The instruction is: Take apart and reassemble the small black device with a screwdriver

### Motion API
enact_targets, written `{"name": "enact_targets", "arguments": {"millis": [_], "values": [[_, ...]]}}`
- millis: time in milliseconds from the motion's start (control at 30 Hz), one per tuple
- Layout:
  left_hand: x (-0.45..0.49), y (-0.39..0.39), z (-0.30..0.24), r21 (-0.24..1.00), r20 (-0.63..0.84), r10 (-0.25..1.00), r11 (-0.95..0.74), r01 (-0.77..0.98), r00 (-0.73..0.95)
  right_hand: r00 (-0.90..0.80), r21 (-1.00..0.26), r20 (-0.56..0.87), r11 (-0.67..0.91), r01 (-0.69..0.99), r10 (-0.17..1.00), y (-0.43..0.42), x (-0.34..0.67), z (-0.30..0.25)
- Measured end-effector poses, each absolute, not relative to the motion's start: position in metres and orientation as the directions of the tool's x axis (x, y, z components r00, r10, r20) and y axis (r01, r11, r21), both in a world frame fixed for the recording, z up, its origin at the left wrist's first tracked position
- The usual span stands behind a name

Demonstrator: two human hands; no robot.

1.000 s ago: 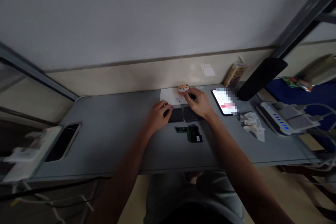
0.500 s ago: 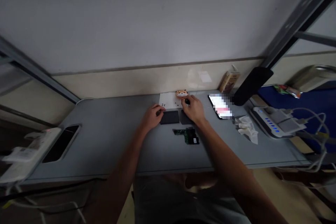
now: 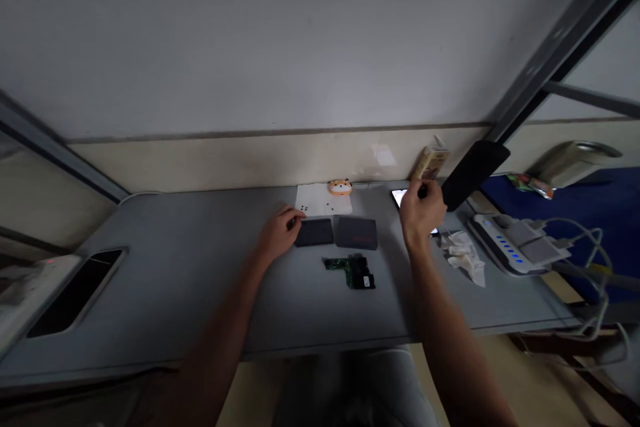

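Note:
My left hand [image 3: 277, 235] rests on the grey table [image 3: 200, 267], its curled fingers touching the left edge of a dark flat rectangular cover [image 3: 315, 232]. A second dark cover [image 3: 356, 232] lies right beside it. In front of them lies a green circuit board [image 3: 350, 269]. My right hand [image 3: 421, 211] hovers over a lit phone [image 3: 400, 197], fingers curled around a small dark object I cannot name. Behind the covers a white paper sheet [image 3: 315, 200] carries several tiny dark screws and a small orange animal figure [image 3: 340, 187].
A crumpled tissue [image 3: 463, 250] lies right of the phone, then a power strip with blue lights [image 3: 510, 247] and cables. A carton [image 3: 429, 161] and a black lamp head [image 3: 473, 165] stand by the wall. Another dark phone [image 3: 70, 293] lies far left.
My right hand has left the spot by the orange figure and moved right, over the lit phone, uncovering the right-hand cover. My left hand stays at the left cover. The view shifted slightly.

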State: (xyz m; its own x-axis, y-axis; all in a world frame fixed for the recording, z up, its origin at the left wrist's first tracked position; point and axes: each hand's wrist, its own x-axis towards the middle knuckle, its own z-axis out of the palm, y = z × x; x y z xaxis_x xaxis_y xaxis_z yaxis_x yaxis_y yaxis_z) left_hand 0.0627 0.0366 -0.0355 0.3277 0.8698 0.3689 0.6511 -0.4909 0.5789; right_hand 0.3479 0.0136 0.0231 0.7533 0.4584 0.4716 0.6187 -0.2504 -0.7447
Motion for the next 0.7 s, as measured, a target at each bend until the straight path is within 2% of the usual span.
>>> {"name": "enact_targets", "arguments": {"millis": [200, 400, 700], "values": [[0.063, 0.036, -0.034, 0.551, 0.382, 0.851, -0.522, 0.651, 0.36, 0.867, -0.784, 0.311, -0.41, 0.466, 0.39, 0.01, 0.376, 0.026], [0.063, 0.036, -0.033, 0.538, 0.392, 0.844, -0.533, 0.654, 0.366, 0.92, -0.732, 0.166, -0.581, 0.356, 0.354, -0.001, 0.404, 0.028], [0.063, 0.036, -0.035, 0.54, 0.381, 0.854, -0.517, 0.664, 0.354, 0.879, -0.596, 0.275, -0.648, 0.474, 0.39, -0.01, 0.424, 0.015]]}}
